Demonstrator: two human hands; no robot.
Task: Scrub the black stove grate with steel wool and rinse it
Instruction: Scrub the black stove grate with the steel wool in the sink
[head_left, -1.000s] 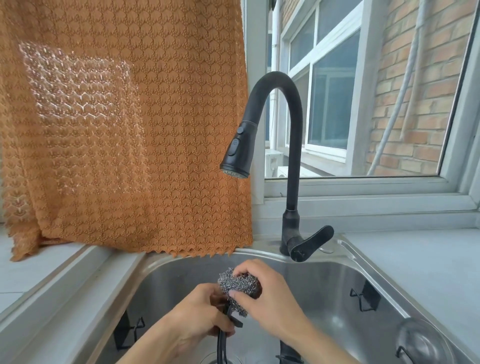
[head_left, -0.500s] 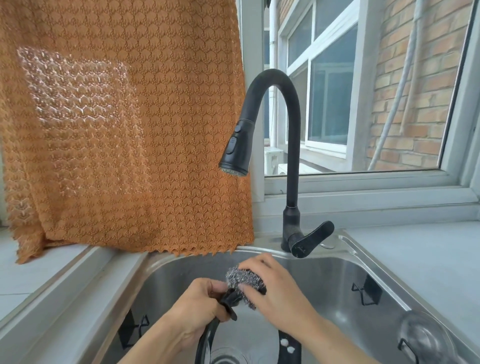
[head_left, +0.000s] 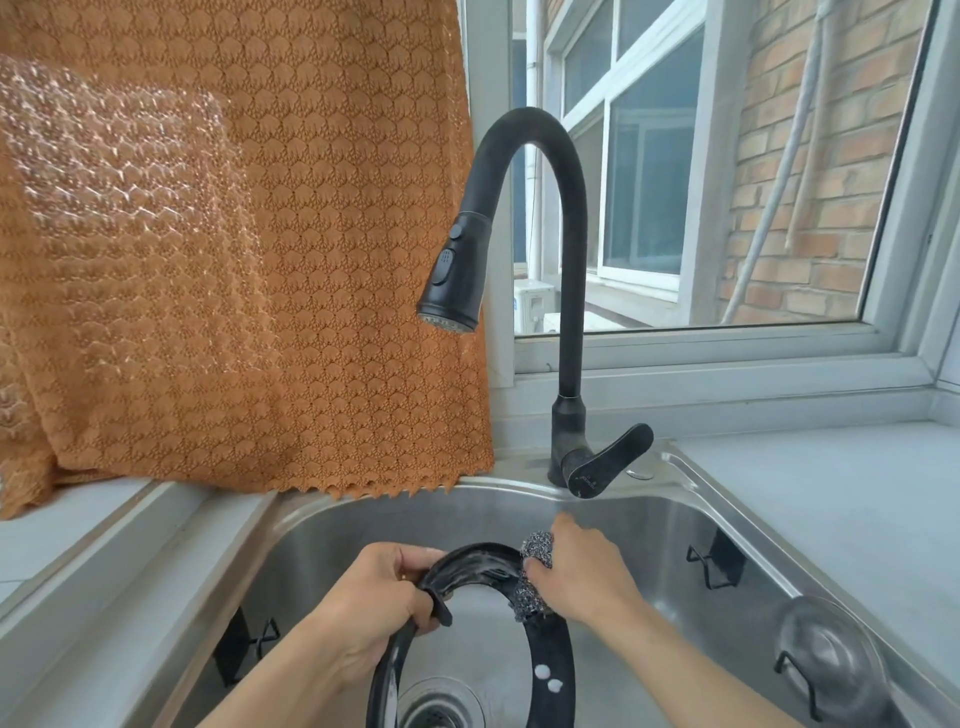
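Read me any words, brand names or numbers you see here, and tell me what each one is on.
No text is readable.
Faucet handle: a small pale mark near its end, too small to read.
White unit outside the window: a blue mark, too blurred to read.
Stove grate, steel wool, sink: no lettering visible.

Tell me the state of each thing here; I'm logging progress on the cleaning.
Stove grate: held upright in the sink, soapy.
Steel wool: pressed against the grate's rim.
Left hand: gripping the grate.
Right hand: gripping the steel wool.
Faucet: no water running.
Sink: drain uncovered.
Curtain: hanging over the sink's edge.
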